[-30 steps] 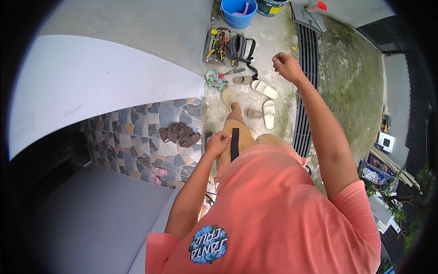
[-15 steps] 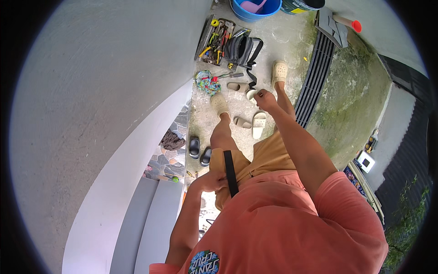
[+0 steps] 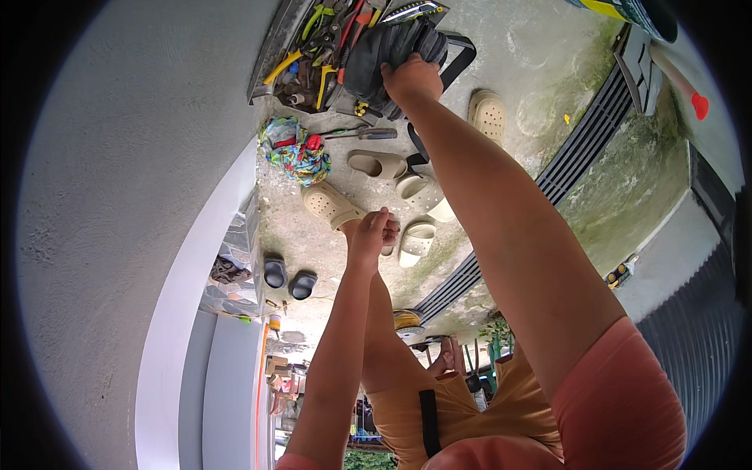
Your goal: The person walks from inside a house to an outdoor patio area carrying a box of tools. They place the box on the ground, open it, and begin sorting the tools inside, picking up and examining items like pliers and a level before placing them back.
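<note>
My right hand (image 3: 411,78) grips the black zippered bag (image 3: 374,59), which has a loose strap and lies against an open tool tray (image 3: 301,66) of pliers and other hand tools. My left hand (image 3: 374,235) hangs lower, above the beige footwear, with curled fingers; whatever is in them, if anything, I cannot make out. Below the bag are a long screwdriver (image 3: 376,135), a colourful crumpled cloth (image 3: 301,157) and a taupe slide (image 3: 372,163). My feet are in beige clogs (image 3: 325,204).
A grey wall (image 3: 117,219) stands close at left, with black clogs (image 3: 301,286) near its base. A long drain grate (image 3: 587,129) runs at right, past more beige slides (image 3: 417,243). A dark bucket (image 3: 650,19) and a red-ended pipe (image 3: 681,90) are at upper right.
My right hand has reached forward from the open ground onto the black bag. My left hand has left my waist and moved forward. The view has tipped closer to the tools.
</note>
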`<action>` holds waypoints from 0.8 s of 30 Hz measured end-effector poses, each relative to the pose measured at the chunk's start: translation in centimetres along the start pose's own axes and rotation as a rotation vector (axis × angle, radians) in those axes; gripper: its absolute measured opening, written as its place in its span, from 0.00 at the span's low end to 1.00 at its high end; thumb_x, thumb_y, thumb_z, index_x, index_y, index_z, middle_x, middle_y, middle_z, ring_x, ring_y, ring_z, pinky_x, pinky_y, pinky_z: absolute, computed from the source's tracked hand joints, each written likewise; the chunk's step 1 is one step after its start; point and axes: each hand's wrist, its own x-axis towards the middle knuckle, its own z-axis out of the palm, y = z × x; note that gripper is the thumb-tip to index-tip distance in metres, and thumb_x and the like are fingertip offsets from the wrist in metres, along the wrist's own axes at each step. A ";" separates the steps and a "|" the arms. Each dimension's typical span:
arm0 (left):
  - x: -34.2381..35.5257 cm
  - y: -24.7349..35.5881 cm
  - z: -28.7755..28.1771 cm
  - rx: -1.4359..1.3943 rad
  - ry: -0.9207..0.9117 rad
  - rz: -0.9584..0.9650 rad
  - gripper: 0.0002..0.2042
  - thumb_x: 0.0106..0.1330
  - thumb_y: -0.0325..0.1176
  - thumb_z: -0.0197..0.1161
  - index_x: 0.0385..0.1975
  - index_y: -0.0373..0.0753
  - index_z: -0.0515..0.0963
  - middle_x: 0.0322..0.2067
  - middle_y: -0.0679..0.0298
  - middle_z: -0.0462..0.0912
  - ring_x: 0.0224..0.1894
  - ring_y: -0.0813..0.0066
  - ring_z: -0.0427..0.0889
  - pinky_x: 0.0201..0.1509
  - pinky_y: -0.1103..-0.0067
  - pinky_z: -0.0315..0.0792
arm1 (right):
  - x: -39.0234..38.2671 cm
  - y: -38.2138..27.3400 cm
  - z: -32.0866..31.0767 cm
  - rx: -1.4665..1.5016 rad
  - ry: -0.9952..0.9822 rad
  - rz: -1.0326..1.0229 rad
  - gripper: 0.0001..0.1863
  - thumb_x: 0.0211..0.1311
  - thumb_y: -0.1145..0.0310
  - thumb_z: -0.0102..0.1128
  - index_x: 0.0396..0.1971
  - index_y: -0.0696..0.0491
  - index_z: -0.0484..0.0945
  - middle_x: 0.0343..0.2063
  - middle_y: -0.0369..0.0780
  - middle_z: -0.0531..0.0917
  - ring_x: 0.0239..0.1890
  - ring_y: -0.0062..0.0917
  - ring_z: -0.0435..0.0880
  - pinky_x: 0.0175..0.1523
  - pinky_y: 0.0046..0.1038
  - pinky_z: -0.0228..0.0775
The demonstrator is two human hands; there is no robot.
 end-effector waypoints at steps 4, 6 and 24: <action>7.7 0.9 -0.2 -0.127 -0.040 0.065 0.17 0.75 0.49 0.60 0.45 0.40 0.78 0.34 0.65 0.83 0.37 0.75 0.81 0.44 0.77 0.76 | 0.9 3.5 0.5 -0.017 0.119 -0.383 0.22 0.62 0.50 0.65 0.38 0.57 0.82 0.42 0.55 0.86 0.45 0.45 0.87 0.52 0.40 0.80; 9.0 1.1 -0.3 -0.004 -0.038 0.036 0.17 0.74 0.49 0.61 0.44 0.40 0.78 0.34 0.65 0.83 0.36 0.75 0.81 0.44 0.77 0.77 | -0.3 5.6 -0.3 0.142 0.158 -0.378 0.20 0.60 0.54 0.67 0.30 0.59 0.80 0.26 0.52 0.85 0.35 0.45 0.87 0.43 0.39 0.80; 24.0 6.0 -0.5 -0.323 0.224 -0.095 0.15 0.74 0.38 0.63 0.51 0.34 0.75 0.43 0.55 0.79 0.43 0.65 0.84 0.47 0.75 0.85 | -7.0 19.6 5.0 0.125 0.028 -0.205 0.14 0.64 0.63 0.67 0.35 0.60 0.77 0.31 0.52 0.82 0.33 0.52 0.83 0.43 0.46 0.75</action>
